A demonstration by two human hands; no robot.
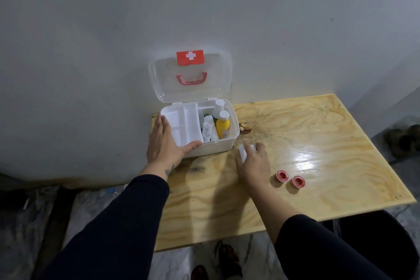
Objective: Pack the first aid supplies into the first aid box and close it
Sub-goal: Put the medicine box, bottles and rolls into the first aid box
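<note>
Left hand [164, 141] spread against first aid box [223, 143] near-left corner; right hand [254, 161] fingers curled on small white item [243, 152].

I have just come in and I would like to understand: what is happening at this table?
A person is packing a first aid box, whose lid stands open. The left hand holds the box at its near left corner. The right hand rests on a small white item on the wooden table. Bottles and wrapped bandages are already inside. Two red-centred tape rolls are not yet packed.
</note>
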